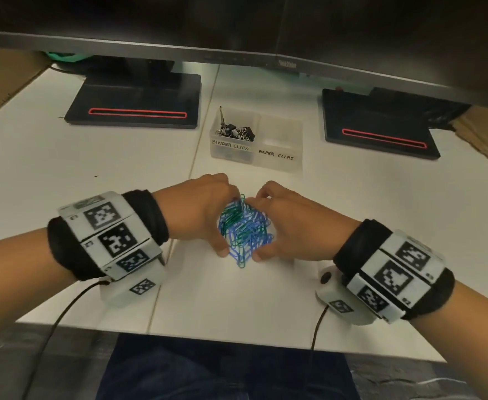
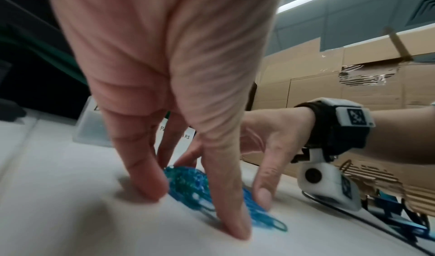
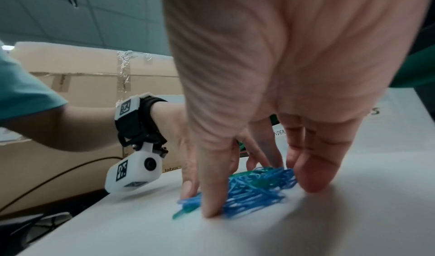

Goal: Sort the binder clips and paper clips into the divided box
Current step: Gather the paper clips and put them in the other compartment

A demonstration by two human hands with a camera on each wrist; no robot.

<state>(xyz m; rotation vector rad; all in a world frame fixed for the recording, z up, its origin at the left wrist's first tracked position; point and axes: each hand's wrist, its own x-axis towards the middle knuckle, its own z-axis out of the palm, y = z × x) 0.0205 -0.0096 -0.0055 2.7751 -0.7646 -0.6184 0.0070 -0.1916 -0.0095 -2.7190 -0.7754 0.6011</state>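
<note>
Both hands cupped round the paper clips point(image 1: 244, 230) pile on the table point(image 1: 121, 157): left hand point(image 1: 199, 209) on its left flank, right hand point(image 1: 286, 217) on its right, fingers bent down with tips on the tabletop, thumbs closing the near edge. Looks like corralling/squeezing the heap from both sides, not a lifted hold yet; pile sits on the table surface, a few clips poking out at the near side. Wrist views confirm: fingertips point(image 2: 150, 183) planted, blue/green clips bunched between them. Wrists low, forearms angled in from either side, palms facing each other. Progress, my read: binder clips point(image 1: 235, 131) already in the left compartment of the divided box point(image 1: 280, 166), behind its BINDER CLIPS label; right compartment, labelled PAPER CLIPS, looks empty. None loose on the table in view. Left to do: the whole paper clip heap. Box sits just beyond the hands, between two monitor bases.
</note>
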